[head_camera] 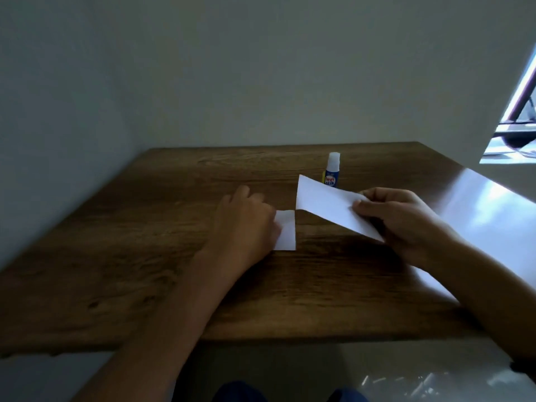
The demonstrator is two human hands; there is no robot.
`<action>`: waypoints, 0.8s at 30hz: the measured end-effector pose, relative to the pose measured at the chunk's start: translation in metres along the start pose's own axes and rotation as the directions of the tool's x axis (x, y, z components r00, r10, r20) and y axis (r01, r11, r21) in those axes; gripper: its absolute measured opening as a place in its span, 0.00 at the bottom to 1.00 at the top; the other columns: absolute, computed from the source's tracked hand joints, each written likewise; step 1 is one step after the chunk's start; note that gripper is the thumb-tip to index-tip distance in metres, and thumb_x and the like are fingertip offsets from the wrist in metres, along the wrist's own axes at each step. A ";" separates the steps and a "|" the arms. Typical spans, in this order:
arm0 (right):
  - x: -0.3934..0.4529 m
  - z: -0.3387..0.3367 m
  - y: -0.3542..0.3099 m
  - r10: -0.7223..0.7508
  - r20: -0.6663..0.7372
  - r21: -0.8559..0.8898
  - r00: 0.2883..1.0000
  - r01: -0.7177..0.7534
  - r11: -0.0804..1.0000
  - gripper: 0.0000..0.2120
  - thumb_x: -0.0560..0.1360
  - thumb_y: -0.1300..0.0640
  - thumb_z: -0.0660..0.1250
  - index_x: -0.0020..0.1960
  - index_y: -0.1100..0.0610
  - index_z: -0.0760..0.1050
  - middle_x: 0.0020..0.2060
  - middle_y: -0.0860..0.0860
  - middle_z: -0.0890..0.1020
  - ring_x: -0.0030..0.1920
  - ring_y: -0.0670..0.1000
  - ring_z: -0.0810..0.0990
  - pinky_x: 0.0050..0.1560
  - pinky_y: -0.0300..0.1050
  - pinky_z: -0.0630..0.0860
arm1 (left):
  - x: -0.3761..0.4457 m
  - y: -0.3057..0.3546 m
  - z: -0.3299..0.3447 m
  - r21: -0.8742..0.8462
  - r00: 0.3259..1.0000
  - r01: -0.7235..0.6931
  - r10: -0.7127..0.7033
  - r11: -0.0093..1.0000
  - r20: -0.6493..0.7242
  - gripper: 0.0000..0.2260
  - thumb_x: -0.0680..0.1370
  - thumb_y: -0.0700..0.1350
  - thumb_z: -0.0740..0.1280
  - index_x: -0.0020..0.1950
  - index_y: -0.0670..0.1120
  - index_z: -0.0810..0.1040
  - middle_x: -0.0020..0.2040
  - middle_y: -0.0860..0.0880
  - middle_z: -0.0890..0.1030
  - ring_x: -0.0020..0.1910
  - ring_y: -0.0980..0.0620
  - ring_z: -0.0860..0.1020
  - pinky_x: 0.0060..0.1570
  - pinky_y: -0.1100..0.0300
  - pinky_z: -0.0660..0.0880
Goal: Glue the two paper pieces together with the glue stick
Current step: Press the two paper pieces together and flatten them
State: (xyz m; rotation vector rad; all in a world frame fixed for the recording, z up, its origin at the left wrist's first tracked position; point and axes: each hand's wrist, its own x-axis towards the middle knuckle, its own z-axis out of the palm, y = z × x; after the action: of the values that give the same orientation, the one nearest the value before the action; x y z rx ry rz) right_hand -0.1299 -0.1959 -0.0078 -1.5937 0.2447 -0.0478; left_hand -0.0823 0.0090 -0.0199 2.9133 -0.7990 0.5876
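A white paper strip (pixel 327 203) is held just above the wooden table (pixel 145 242), pinched at its right end by my right hand (pixel 403 221). Its far left corner almost meets a second white paper piece (pixel 285 230) that lies flat on the table. My left hand (pixel 246 224) rests palm-down on that flat piece and covers most of it. A glue stick (pixel 331 169) with a blue label and a white cap stands upright just behind the held strip, apart from both hands.
Grey walls close in the table on the left and at the back. The table's right part (pixel 493 216) glares with window light. Its front edge runs near my forearms, with floor and my blue-clad knees below.
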 end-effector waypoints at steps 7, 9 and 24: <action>0.000 -0.005 0.001 0.058 0.003 0.010 0.998 -0.058 0.998 0.02 0.68 0.60 0.70 0.37 0.57 0.78 0.28 0.52 0.83 0.28 0.48 0.82 0.26 0.39 0.76 | -0.033 0.033 -0.009 -0.007 0.993 0.074 -0.074 0.997 -0.089 0.13 0.75 0.54 0.59 0.45 0.46 0.77 0.43 0.48 0.73 0.51 0.47 0.68 0.44 0.54 0.57; -0.003 -0.004 0.000 0.054 0.012 0.015 0.998 -0.054 0.998 0.04 0.65 0.58 0.71 0.38 0.57 0.78 0.28 0.52 0.84 0.28 0.48 0.82 0.26 0.40 0.77 | -0.036 0.036 -0.011 -0.068 0.990 0.089 -0.096 0.994 -0.099 0.10 0.74 0.53 0.62 0.43 0.47 0.75 0.40 0.50 0.68 0.47 0.49 0.67 0.44 0.54 0.59; -0.014 0.032 -0.011 0.027 0.010 0.007 1.000 -0.027 1.000 0.07 0.71 0.63 0.67 0.35 0.56 0.79 0.25 0.50 0.82 0.25 0.46 0.80 0.23 0.38 0.76 | -0.061 -0.035 -0.026 -0.546 0.925 0.364 -0.361 0.755 0.118 0.11 0.74 0.41 0.64 0.53 0.54 0.77 0.38 0.61 0.71 0.36 0.63 0.71 0.27 0.75 0.68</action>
State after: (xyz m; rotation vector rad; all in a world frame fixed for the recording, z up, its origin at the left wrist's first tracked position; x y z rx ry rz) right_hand -0.1366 -0.1615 0.0033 -1.5831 0.2577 -0.0200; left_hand -0.1223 0.0723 -0.0172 2.4114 -0.3010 0.2445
